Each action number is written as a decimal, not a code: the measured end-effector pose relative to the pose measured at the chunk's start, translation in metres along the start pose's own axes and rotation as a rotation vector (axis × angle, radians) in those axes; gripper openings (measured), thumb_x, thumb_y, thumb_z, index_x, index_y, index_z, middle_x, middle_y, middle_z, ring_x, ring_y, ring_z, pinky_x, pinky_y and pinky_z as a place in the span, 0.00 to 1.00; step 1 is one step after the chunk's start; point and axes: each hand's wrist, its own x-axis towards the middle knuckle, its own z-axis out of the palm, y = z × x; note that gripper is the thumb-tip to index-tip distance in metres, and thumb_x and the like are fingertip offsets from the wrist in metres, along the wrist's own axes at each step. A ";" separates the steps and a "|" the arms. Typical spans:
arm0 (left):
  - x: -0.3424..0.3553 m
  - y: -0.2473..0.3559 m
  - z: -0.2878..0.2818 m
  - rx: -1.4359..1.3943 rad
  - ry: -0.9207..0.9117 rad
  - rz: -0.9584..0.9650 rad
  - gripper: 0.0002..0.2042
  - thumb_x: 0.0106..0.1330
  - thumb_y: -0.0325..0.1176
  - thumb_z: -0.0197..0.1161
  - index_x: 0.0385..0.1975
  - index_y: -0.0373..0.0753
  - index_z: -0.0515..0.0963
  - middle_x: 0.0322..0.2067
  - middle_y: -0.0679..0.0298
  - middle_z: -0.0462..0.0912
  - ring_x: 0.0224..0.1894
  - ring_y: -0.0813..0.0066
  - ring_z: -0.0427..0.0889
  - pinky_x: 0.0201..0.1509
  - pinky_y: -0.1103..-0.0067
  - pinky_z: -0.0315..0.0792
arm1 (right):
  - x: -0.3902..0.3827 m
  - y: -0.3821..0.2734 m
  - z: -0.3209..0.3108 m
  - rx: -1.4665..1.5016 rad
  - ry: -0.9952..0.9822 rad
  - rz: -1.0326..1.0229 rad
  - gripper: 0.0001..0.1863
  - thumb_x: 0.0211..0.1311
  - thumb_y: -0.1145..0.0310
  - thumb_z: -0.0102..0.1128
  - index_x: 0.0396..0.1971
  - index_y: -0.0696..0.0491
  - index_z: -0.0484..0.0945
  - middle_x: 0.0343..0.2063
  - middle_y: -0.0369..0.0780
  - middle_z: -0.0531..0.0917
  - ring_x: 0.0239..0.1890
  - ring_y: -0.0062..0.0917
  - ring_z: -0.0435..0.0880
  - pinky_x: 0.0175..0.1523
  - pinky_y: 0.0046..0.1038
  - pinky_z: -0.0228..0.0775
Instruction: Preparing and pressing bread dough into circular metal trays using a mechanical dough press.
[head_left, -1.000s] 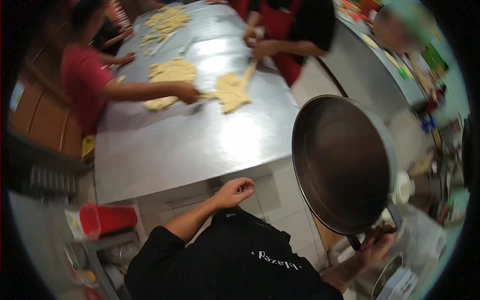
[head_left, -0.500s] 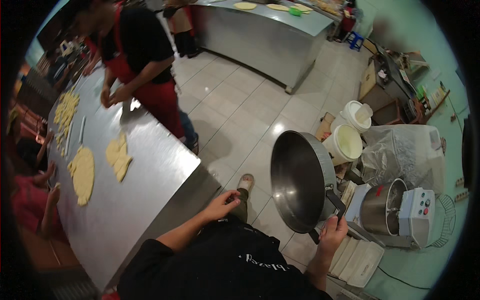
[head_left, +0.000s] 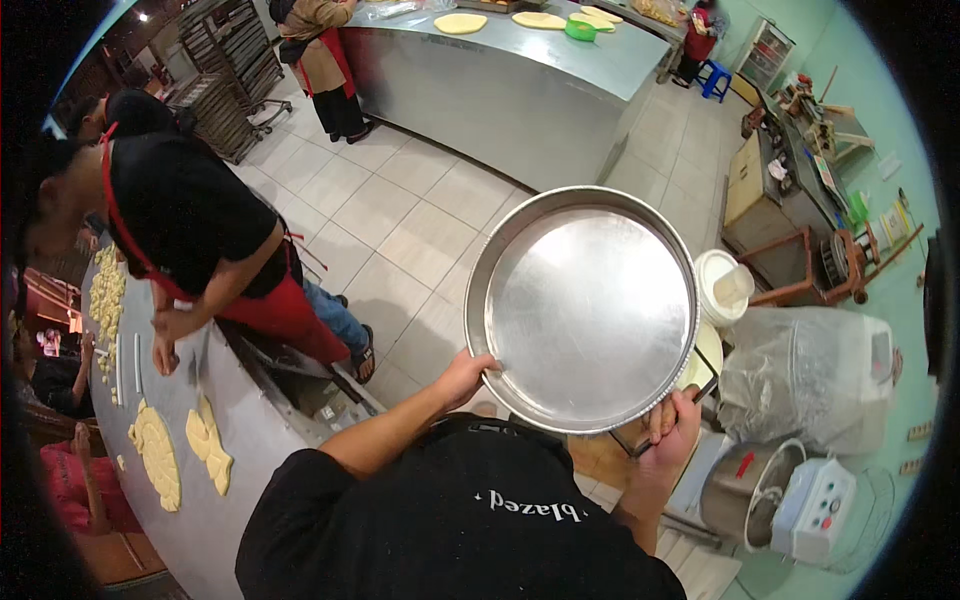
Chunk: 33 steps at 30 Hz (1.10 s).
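A large round metal pan (head_left: pixel 590 300) with a shiny inner base and raised sides is held in front of me, its inside facing up. My left hand (head_left: pixel 463 380) grips its near-left rim, with the thumb over the edge. At the near-right side my right hand (head_left: pixel 668 430) is closed round the pan by its dark, angular handle (head_left: pixel 706 372). Nothing lies in the pan. Flat pieces of yellow dough (head_left: pixel 157 458) rest on the metal worktable (head_left: pixel 265 490) to my left, apart from both hands.
A co-worker in a red apron (head_left: pixel 262 318) leans over that table, near small dough pieces (head_left: pixel 106 295). Beyond the floor stands another metal counter (head_left: pixel 470 105). On the right are a white bucket (head_left: pixel 722 290), a plastic-covered bin (head_left: pixel 805 380) and a mixer (head_left: pixel 815 510).
The pan has swung from tilted at my right to nearly level before me. My left hand has moved up and taken its rim. The view has shifted; the co-worker now bends over the table.
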 end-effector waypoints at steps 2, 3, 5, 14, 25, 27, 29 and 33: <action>0.045 0.025 0.009 0.057 0.033 0.026 0.21 0.50 0.23 0.53 0.47 0.26 0.67 0.40 0.56 0.75 0.43 0.66 0.75 0.50 0.72 0.69 | 0.058 0.006 -0.004 0.082 0.095 0.061 0.08 0.56 0.76 0.45 0.21 0.48 0.59 0.06 0.29 0.56 0.05 0.13 0.53 0.10 0.15 0.47; 0.069 0.040 0.012 0.120 0.048 0.042 0.22 0.50 0.24 0.53 0.49 0.28 0.64 0.40 0.57 0.75 0.44 0.68 0.74 0.50 0.74 0.68 | 0.088 0.010 -0.001 0.129 0.071 0.093 0.08 0.54 0.77 0.45 0.21 0.48 0.59 0.05 0.28 0.56 0.05 0.13 0.54 0.09 0.15 0.48; 0.125 0.060 0.012 0.191 0.064 0.089 0.25 0.50 0.26 0.54 0.50 0.29 0.61 0.39 0.57 0.75 0.43 0.70 0.74 0.48 0.76 0.68 | 0.152 0.021 0.000 0.166 0.112 0.170 0.08 0.54 0.77 0.45 0.21 0.48 0.59 0.05 0.28 0.56 0.04 0.14 0.54 0.09 0.15 0.48; 0.346 0.178 0.054 -0.020 0.250 0.155 0.26 0.49 0.25 0.50 0.52 0.29 0.59 0.36 0.55 0.73 0.38 0.66 0.76 0.45 0.74 0.71 | 0.463 0.057 0.031 0.057 0.048 0.422 0.07 0.54 0.74 0.46 0.21 0.45 0.62 0.07 0.27 0.59 0.06 0.14 0.55 0.13 0.17 0.52; 0.604 0.390 -0.016 0.027 0.382 0.266 0.24 0.46 0.25 0.50 0.48 0.29 0.61 0.36 0.56 0.69 0.39 0.64 0.73 0.46 0.72 0.70 | 0.746 0.169 0.160 -0.320 -0.043 0.467 0.03 0.54 0.74 0.46 0.25 0.51 0.63 0.18 0.34 0.67 0.22 0.18 0.66 0.28 0.20 0.60; 0.658 0.430 -0.035 0.052 0.368 0.265 0.25 0.46 0.25 0.50 0.49 0.30 0.61 0.36 0.56 0.70 0.40 0.65 0.73 0.46 0.73 0.69 | 0.790 0.190 0.186 -0.401 -0.052 0.417 0.03 0.54 0.74 0.46 0.25 0.51 0.63 0.18 0.34 0.69 0.22 0.18 0.66 0.28 0.20 0.60; 0.705 0.471 -0.049 0.078 0.354 0.260 0.26 0.45 0.24 0.50 0.49 0.30 0.61 0.37 0.57 0.70 0.40 0.66 0.72 0.47 0.74 0.68 | 0.834 0.201 0.217 -0.585 -0.046 0.495 0.01 0.55 0.72 0.45 0.25 0.51 0.65 0.20 0.36 0.73 0.19 0.17 0.65 0.23 0.19 0.57; 0.792 0.550 -0.070 0.180 0.262 0.230 0.29 0.46 0.27 0.51 0.53 0.31 0.60 0.42 0.59 0.71 0.44 0.70 0.68 0.52 0.77 0.63 | 0.912 0.221 0.272 -0.596 0.031 0.588 0.03 0.56 0.70 0.45 0.26 0.52 0.66 0.23 0.38 0.76 0.16 0.15 0.64 0.19 0.17 0.54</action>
